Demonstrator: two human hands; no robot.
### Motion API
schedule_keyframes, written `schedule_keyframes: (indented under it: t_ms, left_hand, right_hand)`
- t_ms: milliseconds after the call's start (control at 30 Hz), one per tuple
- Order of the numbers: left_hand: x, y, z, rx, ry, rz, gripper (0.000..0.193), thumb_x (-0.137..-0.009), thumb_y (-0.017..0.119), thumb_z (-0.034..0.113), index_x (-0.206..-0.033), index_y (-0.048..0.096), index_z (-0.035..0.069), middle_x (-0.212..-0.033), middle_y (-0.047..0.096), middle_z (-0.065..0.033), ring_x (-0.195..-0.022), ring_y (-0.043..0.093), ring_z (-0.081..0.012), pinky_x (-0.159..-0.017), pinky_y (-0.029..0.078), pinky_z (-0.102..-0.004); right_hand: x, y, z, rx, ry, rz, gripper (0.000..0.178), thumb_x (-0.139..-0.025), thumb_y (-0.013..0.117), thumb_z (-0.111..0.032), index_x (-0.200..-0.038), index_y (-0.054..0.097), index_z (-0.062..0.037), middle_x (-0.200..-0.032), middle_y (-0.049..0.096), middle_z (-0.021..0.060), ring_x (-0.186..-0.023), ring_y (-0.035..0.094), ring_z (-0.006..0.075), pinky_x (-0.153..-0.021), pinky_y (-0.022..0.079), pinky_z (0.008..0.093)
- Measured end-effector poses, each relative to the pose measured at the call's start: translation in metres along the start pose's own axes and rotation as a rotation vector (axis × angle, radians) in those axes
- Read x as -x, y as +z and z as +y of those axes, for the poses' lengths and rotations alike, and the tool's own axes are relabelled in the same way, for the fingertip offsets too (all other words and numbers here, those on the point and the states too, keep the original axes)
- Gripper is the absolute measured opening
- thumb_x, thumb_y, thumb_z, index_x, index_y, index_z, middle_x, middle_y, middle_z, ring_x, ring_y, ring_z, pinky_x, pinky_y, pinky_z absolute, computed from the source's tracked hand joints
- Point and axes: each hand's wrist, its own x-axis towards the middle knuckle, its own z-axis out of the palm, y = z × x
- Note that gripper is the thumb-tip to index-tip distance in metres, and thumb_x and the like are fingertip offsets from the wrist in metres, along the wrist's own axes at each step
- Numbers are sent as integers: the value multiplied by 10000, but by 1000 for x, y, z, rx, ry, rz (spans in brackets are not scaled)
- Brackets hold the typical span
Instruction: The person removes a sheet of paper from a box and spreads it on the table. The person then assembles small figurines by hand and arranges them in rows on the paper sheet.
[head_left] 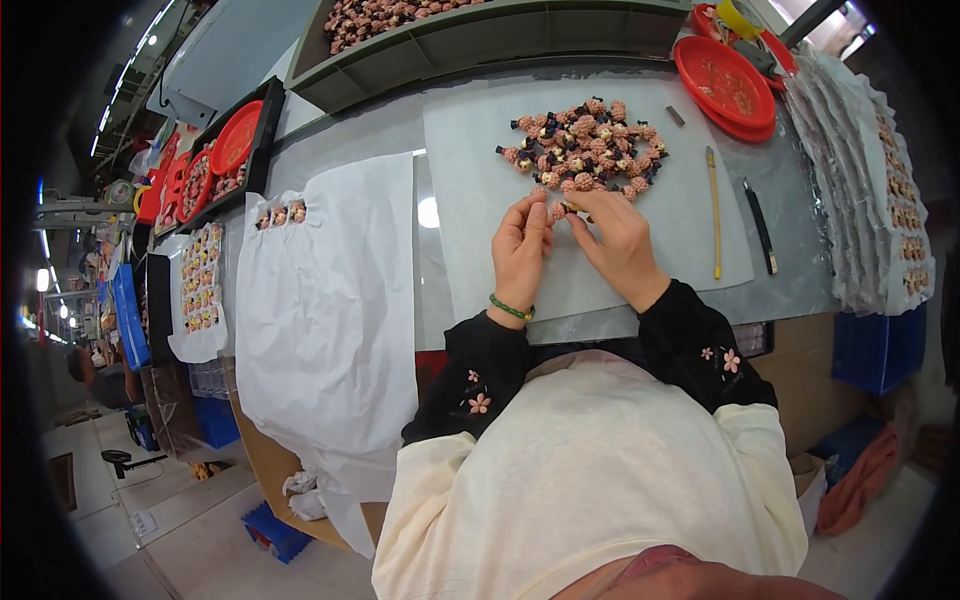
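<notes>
Both hands meet at the near edge of a pile of small pink, knobbly figurines (590,140) with dark and cream parts, heaped on a white sheet (470,200). My left hand (519,250), with a green bracelet at the wrist, is closed in a pinch; a bit of pink shows at its fingertips. Between the two hands is a small pink figurine piece (558,211), pinched by my right hand (622,245). The fingers partly hide these pieces, so their exact shape is unclear.
Right of the pile lie a yellow stick tool (715,215), a black pen-like tool (760,228) and a small grey bar (675,116). Red dishes (725,85) and stacked plastic-wrapped trays (840,180) stand beyond. A grey crate (480,50) borders the back; white paper (330,290) holds several figurines.
</notes>
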Motion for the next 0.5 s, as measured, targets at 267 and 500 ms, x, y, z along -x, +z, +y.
schedule_keyframes:
  t_ms: [267,500]
  left_hand:
    - [0,2,-7,-247,-41,-80,171,-866,533,173,-927,571,18,-685,511,35,-545,409,-14,-466,324,-154]
    - [-1,5,-3,-114,16,59,145,-864,533,154,-880,553,11,-688,503,36,-548,409,-13,-470,325,-152]
  right_hand:
    - [12,-3,-3,-115,57,90,234,-691,602,22,-918,588,-35,-831,566,83,-758,542,258,-672,450,340]
    - [14,1,11,-55,67,-161,209,-740,605,-59,-946,581,-31,-876,558,102,-817,521,259,-722,410,321]
